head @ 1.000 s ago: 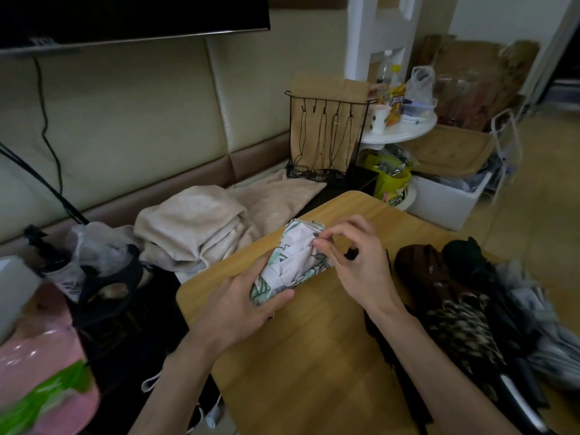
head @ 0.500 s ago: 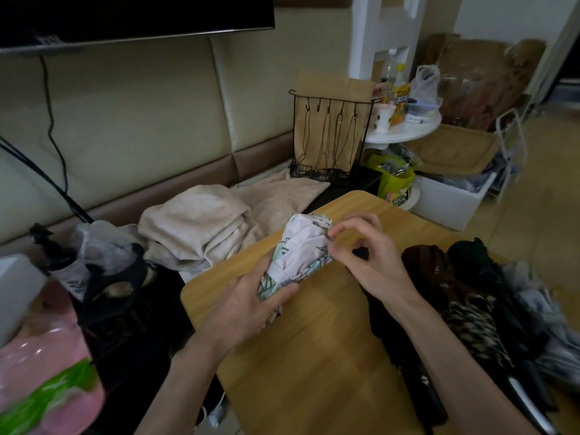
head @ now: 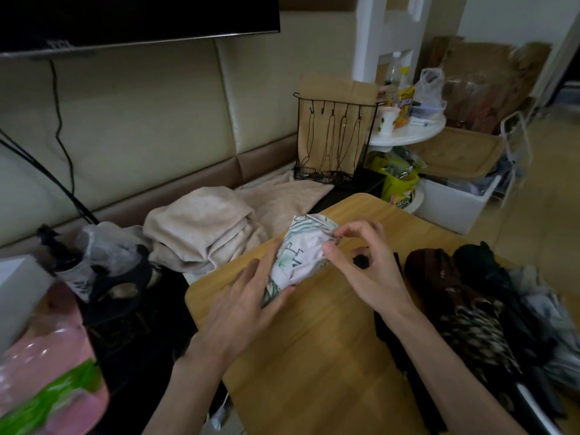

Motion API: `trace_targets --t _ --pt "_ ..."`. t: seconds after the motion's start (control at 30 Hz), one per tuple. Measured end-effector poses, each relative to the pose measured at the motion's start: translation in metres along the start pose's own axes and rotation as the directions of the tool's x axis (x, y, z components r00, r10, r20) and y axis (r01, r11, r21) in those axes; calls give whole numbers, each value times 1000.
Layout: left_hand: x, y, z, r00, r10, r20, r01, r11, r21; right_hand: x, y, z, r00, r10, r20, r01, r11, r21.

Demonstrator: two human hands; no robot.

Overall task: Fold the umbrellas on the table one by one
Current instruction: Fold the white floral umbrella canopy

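The left grip wraps the near end of the white, leaf-printed fabric umbrella, held over the pale wooden counter; its long axis slants away rightward (toward the right grip, pinching its far-end cloth).

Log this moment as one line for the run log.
step: folding white patterned umbrella | left hand: holds its lower end | right hand: pinches fabric near top | waiting: dark umbrellas on table
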State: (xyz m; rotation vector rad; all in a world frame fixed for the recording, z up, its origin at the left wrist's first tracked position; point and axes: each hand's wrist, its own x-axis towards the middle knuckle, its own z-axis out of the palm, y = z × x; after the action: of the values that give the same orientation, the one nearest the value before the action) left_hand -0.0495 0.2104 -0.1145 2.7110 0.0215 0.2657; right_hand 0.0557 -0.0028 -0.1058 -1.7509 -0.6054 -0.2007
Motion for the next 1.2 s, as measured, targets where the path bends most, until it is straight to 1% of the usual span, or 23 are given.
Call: trace_targets --t 0.07,0.1,0.2,0.27,0.33,0.43,0.57,0.6,0.63,0.7,0.73,0.77,0.83,0.97,1.03,1.1,1.2 --pt "2 -3 2 998 -53 -19 54 998 35 3 -4 2 998 -46 -36 45 998 -35" --pt "3 -5 3 997 -66 -48 68 997 43 4 -4 3 996 -79 -32 77 995 -71" --pt "4 -8 8 980 -3 -199 9 1000 30 7 -4 9 989 -148 -2 147 982 -119" --pt "3 -6 8 966 3 -258 4 1000 25 6 -3 11 984 -175 -19 170 976 -139" --pt "2 -3 8 966 -13 -257 25 999 45 5 -3 14 983 -179 -51 170 974 -149" --pt "3 -1 9 973 -38 -228 71 988 138 3 -4 19 984 -153 -91 142 983 -116" --pt "3 0 3 965 -12 -263 83 962 260 2 -3 19 977 -191 -98 174 972 -160" --pt "3 0 3 961 7 -276 75 956 282 2 -2 19 977 -182 -112 165 975 -148" --pt "3 1 3 958 27 -286 59 956 288 2 -4 18 982 -139 -124 125 986 -112" --pt "3 2 7 954 53 -295 32 961 275 1 -13 18 990 51 -130 -44 998 53" --pt "3 3 10 952 66 -300 19 963 270 0 -14 19 984 124 -125 -107 985 133" --pt "4 3 12 948 73 -308 11 965 263 0 -14 19 979 155 -131 -130 976 177" --pt "5 2 15 940 80 -331 -1 973 233 -1 -14 16 983 106 -147 -87 988 128" --pt "5 1 10 921 106 -374 -13 970 242 5 -11 7 998 -54 -26 53 998 -27" --pt "5 3 10 919 114 -378 -16 967 253 7 -11 9 995 -102 -18 99 989 -107" --pt "4 3 12 922 113 -370 -18 968 251 9 -10 11 993 -106 -42 100 986 -136" --pt "4 4 16 931 143 -336 -44 957 286 11 -13 16 992 -23 -121 12 996 -90"
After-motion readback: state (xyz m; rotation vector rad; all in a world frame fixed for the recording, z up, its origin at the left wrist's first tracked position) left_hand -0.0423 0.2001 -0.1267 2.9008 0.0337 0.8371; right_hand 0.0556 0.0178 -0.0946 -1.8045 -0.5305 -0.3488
